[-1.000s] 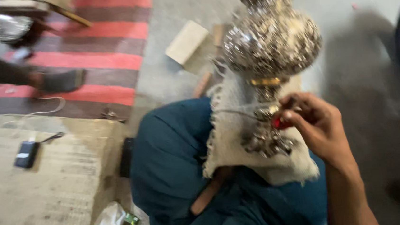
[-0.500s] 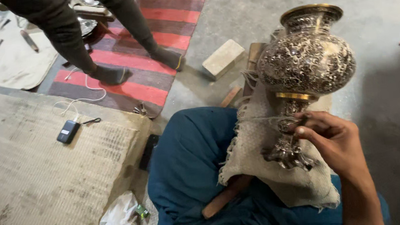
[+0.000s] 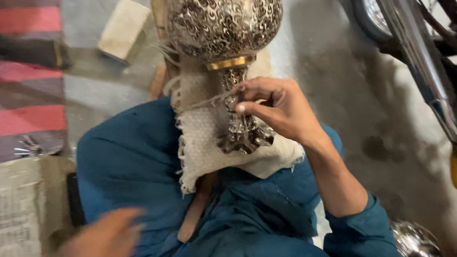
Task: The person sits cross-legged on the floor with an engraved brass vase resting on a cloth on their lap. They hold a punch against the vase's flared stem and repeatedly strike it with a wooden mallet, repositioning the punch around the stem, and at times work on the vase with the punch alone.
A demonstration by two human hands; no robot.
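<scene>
Gripping the narrow stem of an ornate metal vase [image 3: 225,22], the right hand [image 3: 281,108] closes its fingers [image 3: 248,108] around it; the vase stands on burlap cloth [image 3: 202,141] over the lap; it looks heavy, rigid, top-weighted; the blurred left hand [image 3: 99,247] hangs empty, fingers unclear.

Packages: a pale rectangular block, perhaps a box [image 3: 124,29], on the grey floor at upper left (too blurred to tell which).
Labels: none visible.
Signs: none.
Screens: none.

one metal vase [image 3: 225,31], one burlap cloth [image 3: 202,141], two hands [image 3: 281,108]
</scene>
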